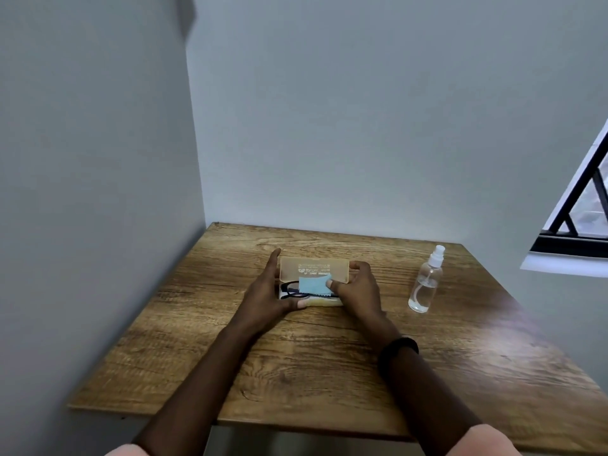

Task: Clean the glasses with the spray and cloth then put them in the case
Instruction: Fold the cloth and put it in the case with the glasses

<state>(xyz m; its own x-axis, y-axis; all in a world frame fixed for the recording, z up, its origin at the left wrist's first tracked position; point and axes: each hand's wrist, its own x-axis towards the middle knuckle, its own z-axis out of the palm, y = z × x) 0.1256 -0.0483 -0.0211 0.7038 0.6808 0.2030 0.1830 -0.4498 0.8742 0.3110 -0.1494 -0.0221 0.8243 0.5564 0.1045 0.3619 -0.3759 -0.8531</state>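
Note:
A pale translucent glasses case lies open in the middle of the wooden table, its lid standing up at the back. Dark-framed glasses lie inside it, partly covered by a light blue cloth. My left hand clasps the case's left end, fingers straight along its side and thumb against the front edge. My right hand grips the right end, fingers curled over the lid's corner and thumb pressing on the cloth. A clear spray bottle stands upright to the right, apart from both hands.
The wooden table stands in a corner, with walls close on the left and behind. A window with a black grille is at the right. A dark band sits on my right wrist.

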